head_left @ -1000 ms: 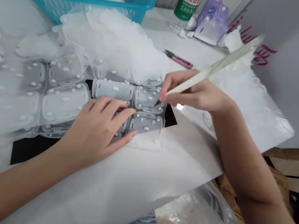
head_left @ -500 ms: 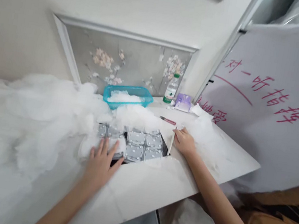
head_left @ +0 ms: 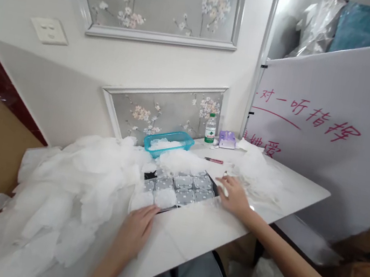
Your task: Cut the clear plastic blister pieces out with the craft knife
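The step in hand looks like working over a block of moulded panels on a sheet of clear film: the grey rounded panels (head_left: 181,190), each dotted with small white studs, sit in rows, with loose film bunched along their far and left edges. They lie on a black mat (head_left: 211,181) near the middle of the white tabletop (head_left: 279,187), and some at the near left are veiled by film. The left hand (head_left: 135,233) is relaxed and open, with its fingers (head_left: 151,211) resting on the near edge of the film, so its grip is released rather than clenched on anything. The right hand (head_left: 234,196) lies at the right edge of the block, its grip apparently closed on a pale slim strip (head_left: 224,186), though the fingers hide much of it. With the panels lying flat, the moment seems to call for the strip to be brought back to the rows while the left hand steadies the film, but that is only a judgement. A great heap of white film (head_left: 74,186) spills off the left of the tabletop. Farther away stand a teal plastic basket (head_left: 168,145) of film, pink-handled snips (head_left: 213,160), a water bottle (head_left: 210,128) and a purple tissue pack (head_left: 227,140).
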A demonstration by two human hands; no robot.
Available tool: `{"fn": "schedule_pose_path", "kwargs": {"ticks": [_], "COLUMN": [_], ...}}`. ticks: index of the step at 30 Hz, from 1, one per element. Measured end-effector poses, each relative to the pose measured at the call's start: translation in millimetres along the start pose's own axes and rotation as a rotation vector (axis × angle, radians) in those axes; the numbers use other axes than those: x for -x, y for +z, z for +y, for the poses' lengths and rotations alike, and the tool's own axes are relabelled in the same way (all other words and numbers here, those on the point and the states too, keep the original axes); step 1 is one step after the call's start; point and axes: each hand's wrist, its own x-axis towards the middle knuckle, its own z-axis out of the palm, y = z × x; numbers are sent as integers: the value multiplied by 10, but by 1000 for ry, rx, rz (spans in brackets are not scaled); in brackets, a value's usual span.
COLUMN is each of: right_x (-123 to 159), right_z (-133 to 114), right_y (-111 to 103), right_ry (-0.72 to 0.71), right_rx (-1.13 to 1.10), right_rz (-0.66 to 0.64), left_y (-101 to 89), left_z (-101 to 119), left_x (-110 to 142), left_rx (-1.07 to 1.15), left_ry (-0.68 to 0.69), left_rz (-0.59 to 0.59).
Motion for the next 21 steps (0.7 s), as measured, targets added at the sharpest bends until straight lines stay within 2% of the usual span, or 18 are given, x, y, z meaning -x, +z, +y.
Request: {"fn": "schedule_pose_path", "kwargs": {"ticks": [2,4,9,13,14,15,17,19,21], "right_x": [130,172,11,1,21,35,8,-127,-362], "right_z": [-247,-427,-571,-522,-510,-509,-568,-735,-996], "right_y": [22,66,87,-211,-307,-395,-506,-480,-282], "right_ry": [-166,-246,-223,-197,-176,-171,-137,-160,-216], "right_rx": [-83,-131,-169,-228,-257,-259,-186,-165,-300], "right_rz": [-133,-219,-305,-393,-517,-638,-756,-757,-676], "left_y": [-50,-65,-98,-235,-267,-291,-310,-305,-295], "left_z": [-147,-270,-448,-577,-600,-612,-596,-537,-475], "left_x": [-16,-75,-191,-76,-39,-12,-4,-72,-201], "left_rx": [-26,-48,-71,-68,-46,8,17,-29,4], "left_ry": [-55,-97,-59,-56,-59,-95,-302,-481,-553], "left_rz": [25,38,18,36,22,-39,-176,-250,-275]}}
